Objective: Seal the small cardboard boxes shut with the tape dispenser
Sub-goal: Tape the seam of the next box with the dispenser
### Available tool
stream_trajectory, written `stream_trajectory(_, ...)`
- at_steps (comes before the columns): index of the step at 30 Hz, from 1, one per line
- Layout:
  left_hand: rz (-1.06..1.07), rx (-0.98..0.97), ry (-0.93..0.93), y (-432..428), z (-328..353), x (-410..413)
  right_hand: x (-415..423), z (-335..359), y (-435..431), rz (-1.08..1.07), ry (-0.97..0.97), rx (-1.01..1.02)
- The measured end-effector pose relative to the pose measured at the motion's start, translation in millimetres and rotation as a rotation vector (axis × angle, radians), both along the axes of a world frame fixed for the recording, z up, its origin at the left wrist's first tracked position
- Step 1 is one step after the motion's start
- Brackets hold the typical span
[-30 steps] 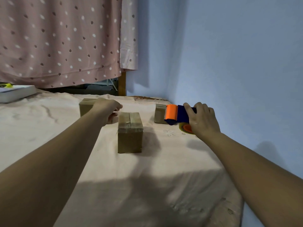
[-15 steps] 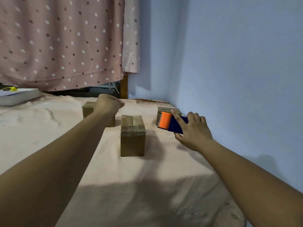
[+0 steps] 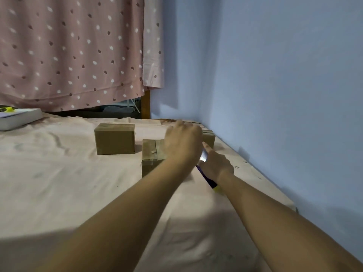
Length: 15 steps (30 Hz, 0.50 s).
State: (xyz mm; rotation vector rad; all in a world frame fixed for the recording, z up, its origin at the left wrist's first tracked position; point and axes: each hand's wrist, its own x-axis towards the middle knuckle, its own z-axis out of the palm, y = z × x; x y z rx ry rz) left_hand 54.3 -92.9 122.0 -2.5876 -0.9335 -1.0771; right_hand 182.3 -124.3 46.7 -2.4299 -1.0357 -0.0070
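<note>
Three small brown cardboard boxes. Far-left box (image 3: 115,141) is closed and sits wide side on. Middle box (image 3: 152,157) has tape along its top seam. Far-right box (image 3: 209,136) is mostly hidden. Dark blue tape dispenser (image 3: 206,178), mostly hidden, is gripped in the right hand (image 3: 216,165) just right of the middle box.

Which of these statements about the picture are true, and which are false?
1. Three cardboard boxes stand on the cloth. True.
2. The right hand is empty. False: it grips the tape dispenser.
3. A white book lies at the far left. True.
4. The curtain is plain blue. False: it is pink with dots.
5. The left hand rests on the leftmost box. False: it reaches across to the right, clear of that box.
</note>
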Motion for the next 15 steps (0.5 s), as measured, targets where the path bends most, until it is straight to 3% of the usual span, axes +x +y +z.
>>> stream_trajectory(4, -0.042, 0.111, 0.079, -19, -31, 10, 4, -4, 1, 0.034, 0.226, 0.133)
stream_trajectory(10, -0.071, 0.181, 0.005, -25, -65, 21, 12, 8, -1, 0.199, 0.826, 0.412)
stream_trajectory(15, -0.100, 0.141, 0.034, -32, -90, 28, 27, 8, -2, 0.171, 0.855, 0.400)
